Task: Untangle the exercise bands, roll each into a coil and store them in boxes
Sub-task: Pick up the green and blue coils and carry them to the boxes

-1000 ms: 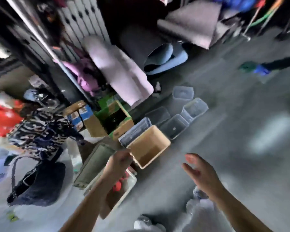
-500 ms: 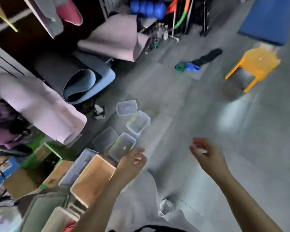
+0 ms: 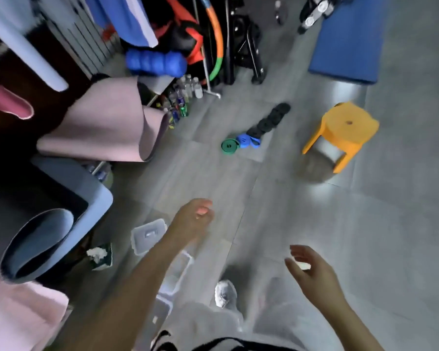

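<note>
A row of rolled exercise bands lies on the grey floor ahead: a green coil (image 3: 229,145), a blue band (image 3: 247,141) partly loose, and several black coils (image 3: 270,120) behind it. Clear plastic boxes (image 3: 147,235) stand on the floor at the lower left, partly hidden by my left arm. My left hand (image 3: 193,219) hangs above them, fingers loosely curled, holding nothing. My right hand (image 3: 312,272) is lower right, fingers spread, empty. Both hands are well short of the bands.
An orange plastic stool (image 3: 342,134) stands right of the bands. Rolled yoga mats, one pink (image 3: 107,127) and one blue-grey (image 3: 48,224), lie at the left. A blue foam roller (image 3: 156,63), bottles, a rack and a blue mat (image 3: 350,41) are at the back. My shoe (image 3: 224,292) is below.
The view has swung up and away from the cardboard and plastic boxes toward the bands on the floor. My left hand has left the tan box and both hands hang empty.
</note>
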